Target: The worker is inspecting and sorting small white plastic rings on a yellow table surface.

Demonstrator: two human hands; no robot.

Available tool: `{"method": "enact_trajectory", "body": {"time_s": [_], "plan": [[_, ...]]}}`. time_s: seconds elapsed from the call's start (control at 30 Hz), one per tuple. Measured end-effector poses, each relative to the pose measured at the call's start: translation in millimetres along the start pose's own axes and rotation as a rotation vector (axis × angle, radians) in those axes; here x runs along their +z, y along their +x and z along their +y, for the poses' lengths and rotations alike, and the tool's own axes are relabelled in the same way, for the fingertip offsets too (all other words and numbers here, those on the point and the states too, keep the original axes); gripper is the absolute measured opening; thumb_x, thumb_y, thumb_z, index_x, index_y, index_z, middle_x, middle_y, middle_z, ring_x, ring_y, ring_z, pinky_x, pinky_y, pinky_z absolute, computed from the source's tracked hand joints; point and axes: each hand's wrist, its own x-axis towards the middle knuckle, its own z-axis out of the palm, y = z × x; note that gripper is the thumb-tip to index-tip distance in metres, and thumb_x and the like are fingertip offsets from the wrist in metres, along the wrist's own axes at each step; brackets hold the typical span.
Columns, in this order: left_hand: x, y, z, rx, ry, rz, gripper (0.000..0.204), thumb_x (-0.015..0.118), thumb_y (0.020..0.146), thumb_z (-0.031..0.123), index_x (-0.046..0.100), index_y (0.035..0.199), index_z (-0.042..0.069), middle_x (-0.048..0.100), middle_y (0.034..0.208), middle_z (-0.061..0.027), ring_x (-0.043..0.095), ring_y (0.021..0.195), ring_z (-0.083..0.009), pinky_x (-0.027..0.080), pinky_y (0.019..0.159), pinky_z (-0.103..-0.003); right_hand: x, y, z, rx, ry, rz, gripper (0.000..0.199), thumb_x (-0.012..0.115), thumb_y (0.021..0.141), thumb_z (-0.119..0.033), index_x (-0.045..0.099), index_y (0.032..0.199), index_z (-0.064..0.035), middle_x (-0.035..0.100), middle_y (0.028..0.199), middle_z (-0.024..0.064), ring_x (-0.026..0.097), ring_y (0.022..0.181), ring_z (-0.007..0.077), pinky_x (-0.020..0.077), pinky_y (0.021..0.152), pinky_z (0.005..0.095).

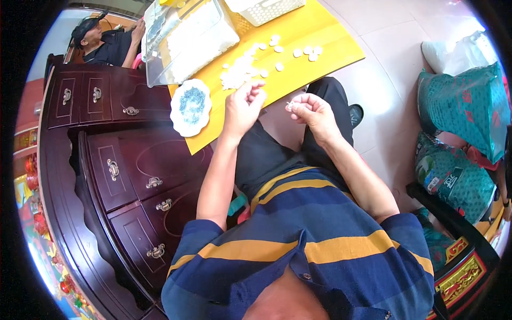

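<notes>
Navy polo shirt cloth with yellow stripes (298,250) fills the lower middle of the view, and both bare forearms rise from it toward a yellow table (320,32). Of the two hands, the left hand (242,106) is curled at the table's near edge, its fingertips pinched round a small white piece that is too small to make out. The right hand (312,112) is held just off the table above the dark trousers (266,154), with thumb and forefinger pinched on a tiny pale bit (289,105).

Just beyond the left hand lies a loose heap of small white round pieces (234,74), with more scattered white discs (306,52) further along the tabletop. Left of that hand, a white scalloped dish with a blue pattern (190,106) overhangs the table's edge. Behind the heap stands a clear plastic box holding white material (186,42), and a white slotted basket (264,8) sits at the far end.

Dark red wooden cabinets with brass handles (122,170) stand at the left. Another person in a black cap (101,40) sits beyond them. Green printed sacks (464,106) lie on the pale tiled floor at the right.
</notes>
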Motion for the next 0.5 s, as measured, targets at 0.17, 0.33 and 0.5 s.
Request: {"method": "enact_trajectory", "body": {"time_s": [0.17,0.33,0.5], "plan": [[7.8,34.5,-5.2,0.233,0.261,0.126,0.017,0.066,0.093,0.010,0.073,0.107,0.005,0.070,0.083,-0.0096,0.067,0.069,-0.0201,0.053,0.066,-0.034,0.3,0.6,-1.7,0.020,0.012,0.011,0.013,0.074,0.096,-0.016,0.066,0.104,-0.0092,0.075,0.093,-0.0006,0.065,0.076,0.0044,0.0496,0.070,0.0195],[17.8,45.9,-18.7,0.351,0.612,0.143,0.022,0.070,0.094,0.022,0.074,0.102,0.002,0.069,0.082,-0.0120,0.066,0.070,-0.0263,0.053,0.068,-0.038,0.0,0.2,-2.1,0.021,0.012,0.031,0.012,0.074,0.096,-0.016,0.066,0.103,-0.0098,0.075,0.093,-0.0005,0.065,0.076,0.0042,0.0494,0.071,0.0198],[24.1,38.5,-28.9,0.257,0.448,0.171,0.016,0.072,0.092,0.016,0.073,0.099,0.002,0.067,0.079,-0.0070,0.065,0.069,-0.0185,0.054,0.066,-0.032,-2.0,1.2,-3.1,0.037,0.032,0.035,0.010,0.072,0.097,-0.015,0.066,0.103,-0.0096,0.076,0.095,0.0000,0.065,0.076,0.0046,0.0493,0.071,0.0203]]}}
